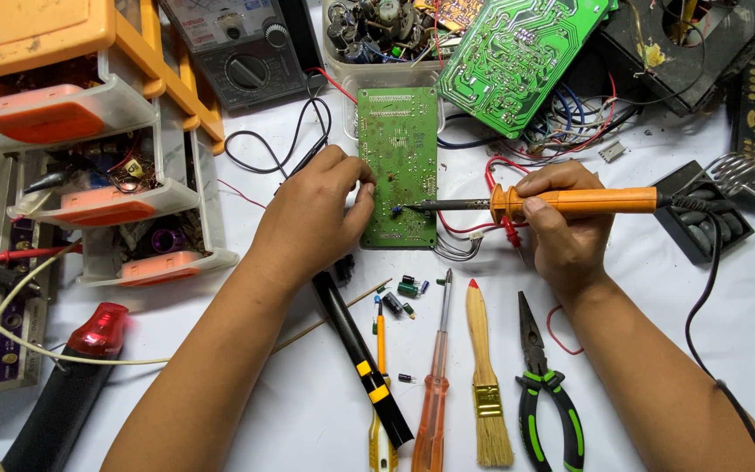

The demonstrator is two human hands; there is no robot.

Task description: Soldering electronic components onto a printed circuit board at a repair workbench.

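A narrow green circuit board (398,149) lies upright in the middle of the white table. My left hand (312,214) rests on its left edge, fingers curled against the board. My right hand (561,223) grips an orange-handled soldering iron (570,202) held level, its dark tip touching the board's lower part near a small blue component. Red and white wires (465,232) run from the board's lower right under the iron.
Below the board lie a black-and-yellow tool (360,354), two screwdrivers (434,385), a brush (485,385), green-handled pliers (543,393) and loose capacitors (408,288). Orange drawer unit (89,149) at left, multimeter (238,52) at top, larger green board (517,57), iron stand (701,214) at right.
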